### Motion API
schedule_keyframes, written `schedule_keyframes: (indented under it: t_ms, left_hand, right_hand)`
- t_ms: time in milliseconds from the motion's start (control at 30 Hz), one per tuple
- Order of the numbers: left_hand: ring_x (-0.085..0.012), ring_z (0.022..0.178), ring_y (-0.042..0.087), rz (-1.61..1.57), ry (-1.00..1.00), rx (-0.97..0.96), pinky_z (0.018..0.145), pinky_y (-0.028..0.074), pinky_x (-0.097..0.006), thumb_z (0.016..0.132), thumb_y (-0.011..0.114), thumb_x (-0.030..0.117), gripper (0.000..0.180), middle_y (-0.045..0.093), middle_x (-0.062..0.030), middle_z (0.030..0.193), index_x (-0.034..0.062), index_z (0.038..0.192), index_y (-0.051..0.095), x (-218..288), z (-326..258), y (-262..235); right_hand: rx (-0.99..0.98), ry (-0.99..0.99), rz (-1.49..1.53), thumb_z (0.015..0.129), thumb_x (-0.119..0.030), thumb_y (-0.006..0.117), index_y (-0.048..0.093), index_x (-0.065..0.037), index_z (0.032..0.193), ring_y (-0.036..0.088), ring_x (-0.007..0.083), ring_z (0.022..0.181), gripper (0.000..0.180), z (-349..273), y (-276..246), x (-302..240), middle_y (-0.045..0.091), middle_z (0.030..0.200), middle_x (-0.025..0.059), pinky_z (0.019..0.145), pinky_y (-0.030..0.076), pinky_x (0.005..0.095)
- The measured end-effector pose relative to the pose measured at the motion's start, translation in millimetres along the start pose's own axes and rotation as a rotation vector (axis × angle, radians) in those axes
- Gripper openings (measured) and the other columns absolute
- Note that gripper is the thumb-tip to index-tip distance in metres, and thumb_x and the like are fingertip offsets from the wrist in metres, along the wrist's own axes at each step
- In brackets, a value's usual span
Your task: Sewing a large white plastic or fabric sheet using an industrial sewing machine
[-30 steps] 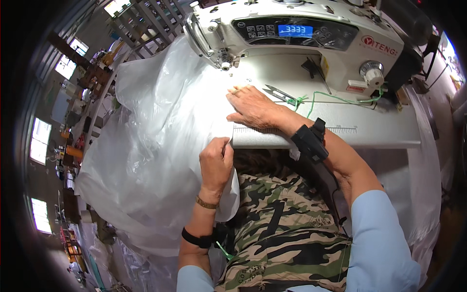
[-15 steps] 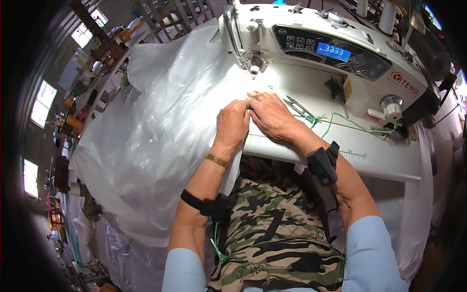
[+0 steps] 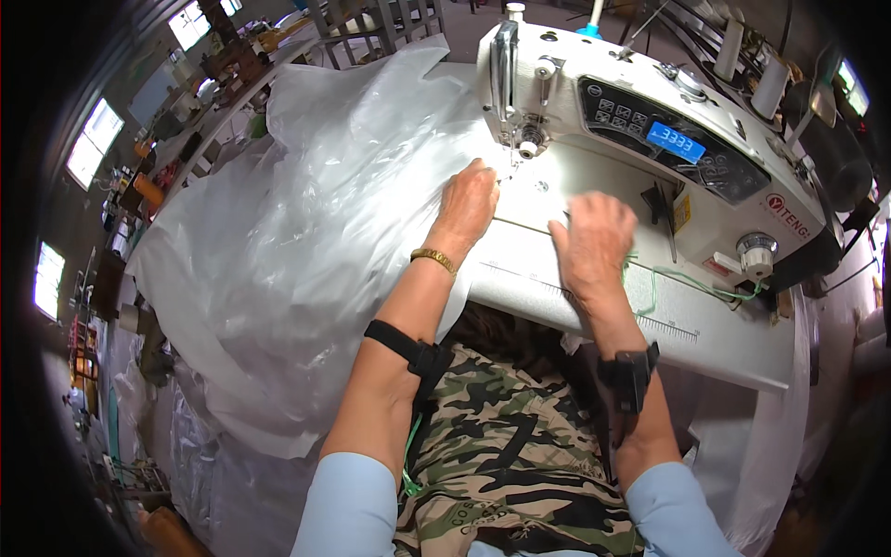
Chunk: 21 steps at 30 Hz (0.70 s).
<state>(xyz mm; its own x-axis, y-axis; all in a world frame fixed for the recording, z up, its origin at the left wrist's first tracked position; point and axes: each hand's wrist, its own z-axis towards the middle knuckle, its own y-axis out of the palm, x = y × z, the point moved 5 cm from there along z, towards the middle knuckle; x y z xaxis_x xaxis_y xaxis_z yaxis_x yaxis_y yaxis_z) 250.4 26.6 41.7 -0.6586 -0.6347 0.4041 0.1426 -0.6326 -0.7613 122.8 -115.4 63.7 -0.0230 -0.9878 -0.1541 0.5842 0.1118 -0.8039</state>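
Observation:
A large white translucent plastic sheet [image 3: 316,223] spreads over the left side of the sewing machine table and hangs over its front edge. My left hand [image 3: 469,206] is closed at the sheet's right edge, just in front of the needle area [image 3: 520,153] of a white sewing machine [image 3: 575,56]. Slightly blurred, my right hand [image 3: 599,243] hovers over the machine bed with fingers curled down and thumb apart. It covers the spot where the thread snips lay, so whether it grips them is hidden. A green cord [image 3: 696,281] runs from beside that hand toward the machine's dial [image 3: 756,252].
A lit control panel [image 3: 673,141] faces me on the machine head. White thread cones [image 3: 770,88] stand behind it at the right. A cluttered bench [image 3: 232,102] lies far left, with a metal rack [image 3: 376,32] behind the sheet. Camouflage cloth [image 3: 510,436] covers my lap.
My hands have parted: the right has moved right, over the snips, while the left stays at the sheet's edge. The view has shifted, so the machine appears lower and farther right.

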Motion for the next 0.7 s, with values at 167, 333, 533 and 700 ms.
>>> schedule_keyframes:
  t_ms: [167, 333, 533, 700]
  left_hand:
    - [-0.0394, 0.092, 0.062, 0.032, 0.075, 0.041, 0.081, 0.05, -0.047, 0.083, 0.064, 0.007, 0.01, 0.062, -0.0181, 0.094, -0.0022, 0.082, 0.062, -14.4, 14.7, 5.6]
    - [-0.0412, 0.09, 0.063, 0.031, 0.052, 0.106, 0.078, 0.05, -0.05, 0.085, 0.062, 0.01, 0.009, 0.065, -0.0193, 0.092, 0.0017, 0.089, 0.064, -28.8, 22.4, 4.0]
    - [-0.0413, 0.091, 0.064, 0.107, -0.124, 0.179, 0.08, 0.051, -0.048, 0.086, 0.058, 0.012, 0.021, 0.068, -0.0213, 0.095, 0.0048, 0.1, 0.071, -59.4, 10.0, -8.0]
    - [-0.0441, 0.084, 0.066, -0.007, -0.113, 0.276, 0.079, 0.051, -0.051, 0.084, 0.056, 0.009, 0.02, 0.068, -0.0269, 0.089, -0.0017, 0.094, 0.069, -46.9, -6.5, -27.9]
  right_hand:
    - [-0.042, 0.173, -0.077, 0.079, -0.036, 0.079, 0.063, -0.005, 0.098, 0.05, 0.0252, 0.103, 0.04, -19.2, -15.6, 9.7, 0.057, 0.101, 0.0089, 0.098, 0.034, 0.044]
    - [0.017, 0.141, -0.131, 0.079, -0.035, 0.079, 0.062, -0.005, 0.099, 0.05, 0.026, 0.1, 0.04, -19.0, -15.6, 10.3, 0.055, 0.099, 0.0092, 0.095, 0.034, 0.0431]
    - [0.027, 0.166, -0.154, 0.081, -0.037, 0.076, 0.065, -0.006, 0.096, 0.053, 0.0253, 0.098, 0.037, -25.2, -16.1, 18.3, 0.057, 0.096, 0.0086, 0.091, 0.035, 0.042]
    - [-0.044, 0.127, -0.143, 0.088, -0.028, 0.068, 0.068, -0.005, 0.092, 0.057, 0.0254, 0.093, 0.024, -23.6, -13.0, 18.4, 0.061, 0.093, 0.0086, 0.082, 0.042, 0.0398]
